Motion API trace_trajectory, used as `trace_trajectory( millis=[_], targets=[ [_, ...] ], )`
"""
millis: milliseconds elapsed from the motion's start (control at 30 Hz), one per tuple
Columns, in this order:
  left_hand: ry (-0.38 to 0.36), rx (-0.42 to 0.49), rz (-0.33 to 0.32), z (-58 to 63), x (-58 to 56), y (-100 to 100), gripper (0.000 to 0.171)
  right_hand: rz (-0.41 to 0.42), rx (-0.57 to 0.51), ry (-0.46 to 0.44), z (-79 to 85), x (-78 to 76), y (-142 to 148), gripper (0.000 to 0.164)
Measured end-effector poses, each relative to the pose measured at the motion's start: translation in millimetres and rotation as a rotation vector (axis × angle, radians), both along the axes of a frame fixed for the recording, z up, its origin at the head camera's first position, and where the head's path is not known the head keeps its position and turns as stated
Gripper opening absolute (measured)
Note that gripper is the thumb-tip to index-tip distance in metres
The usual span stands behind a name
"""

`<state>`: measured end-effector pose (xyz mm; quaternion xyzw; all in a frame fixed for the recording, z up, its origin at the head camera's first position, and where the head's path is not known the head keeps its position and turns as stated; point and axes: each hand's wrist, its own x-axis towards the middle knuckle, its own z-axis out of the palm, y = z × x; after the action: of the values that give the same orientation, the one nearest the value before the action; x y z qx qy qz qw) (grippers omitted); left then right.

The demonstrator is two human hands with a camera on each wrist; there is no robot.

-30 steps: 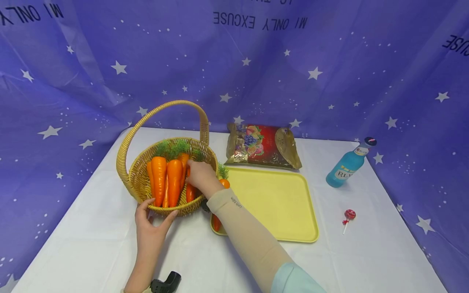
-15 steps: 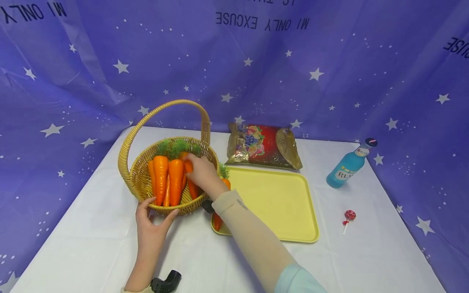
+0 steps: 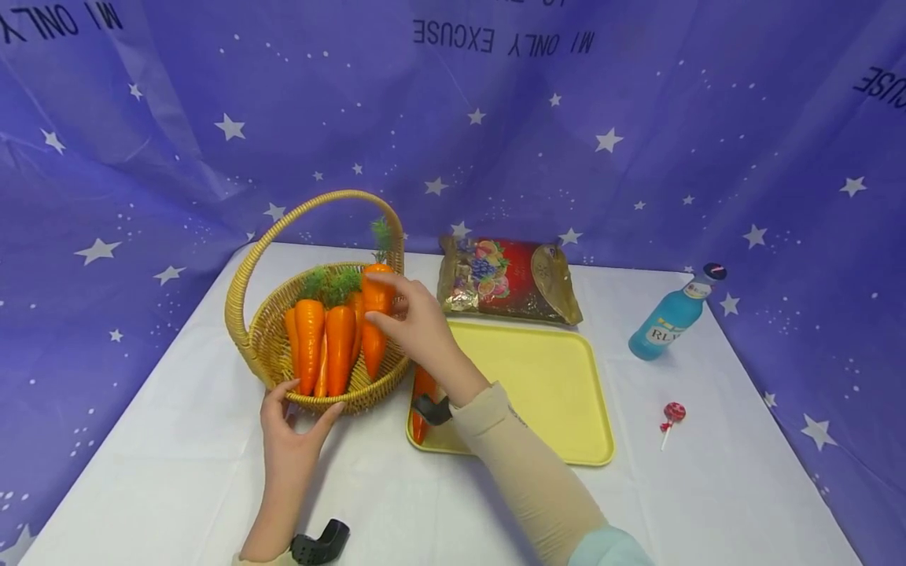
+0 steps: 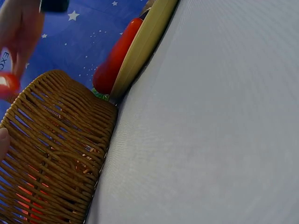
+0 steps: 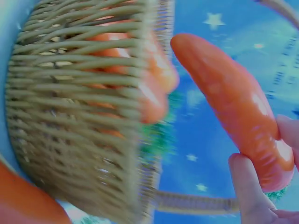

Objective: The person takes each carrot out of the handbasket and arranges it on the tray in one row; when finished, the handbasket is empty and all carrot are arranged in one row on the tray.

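Observation:
My right hand pinches an orange carrot with a green top between thumb and fingers. In the right wrist view this carrot is raised past the wicker basket's rim, its narrow tip pointing away from the fingers. Several more carrots lean side by side inside the wicker basket, green tops toward the back. My left hand holds the basket's front rim, thumb and fingers spread along it. In the left wrist view, a fingertip rests against the woven wall.
A yellow tray right of the basket bears a carrot at its left edge, partly hidden by the right wrist's black camera. Behind it lies a red-and-gold fruit-print bag. A blue bottle and a lollipop are farther right.
The right hand has drawn a carrot up from among the others and shifted slightly right and toward me, so the carrot's green top now shows above the rim. The left hand stays at the rim.

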<state>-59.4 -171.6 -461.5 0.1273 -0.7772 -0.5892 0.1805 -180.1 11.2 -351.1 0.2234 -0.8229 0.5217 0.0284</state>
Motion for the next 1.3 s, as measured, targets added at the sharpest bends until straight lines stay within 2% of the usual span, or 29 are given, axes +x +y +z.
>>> trace_trajectory(
  millis=[167,200,300,400,433,600,800,1000,1167,1300],
  targets=[
    [-0.01,0.016,-0.007,3.1,-2.1,-0.4,0.075,0.005,-0.133,-0.031,18.2,17.0,32.4,0.05],
    [-0.012,0.019,-0.009,7.2,-1.6,1.0,0.074,0.005,-0.161,-0.042,20.0,19.2,39.5,0.05],
    [-0.012,0.015,-0.011,9.1,-2.2,1.3,0.075,-0.02,-0.206,-0.082,23.4,25.2,60.6,0.051],
    [-0.006,0.013,-0.011,8.7,-2.2,1.2,0.076,-0.087,-0.151,-0.119,12.1,26.2,81.7,0.051],
    [-0.004,0.009,-0.011,5.2,-3.0,-0.4,0.076,-0.12,-0.117,-0.138,6.1,26.2,87.5,0.051],
    [0.0,0.015,-0.014,2.8,-2.2,-1.9,0.076,-0.219,0.03,-0.249,-33.5,24.4,105.0,0.052],
    [-0.014,0.024,-0.015,-1.4,-2.5,-2.0,0.076,-0.199,0.101,-0.313,-62.9,32.5,106.8,0.05],
    [-0.009,0.021,-0.015,0.2,-1.0,-1.0,0.076,-0.161,0.153,-0.366,-75.3,36.3,104.2,0.049],
    [0.004,0.016,-0.014,2.0,0.0,-0.3,0.075,-0.125,0.159,-0.385,-77.5,36.7,100.0,0.049],
    [0.006,0.01,-0.011,1.4,-0.7,-0.2,0.074,-0.109,0.253,-0.333,-75.6,37.7,95.8,0.05]
  ],
)
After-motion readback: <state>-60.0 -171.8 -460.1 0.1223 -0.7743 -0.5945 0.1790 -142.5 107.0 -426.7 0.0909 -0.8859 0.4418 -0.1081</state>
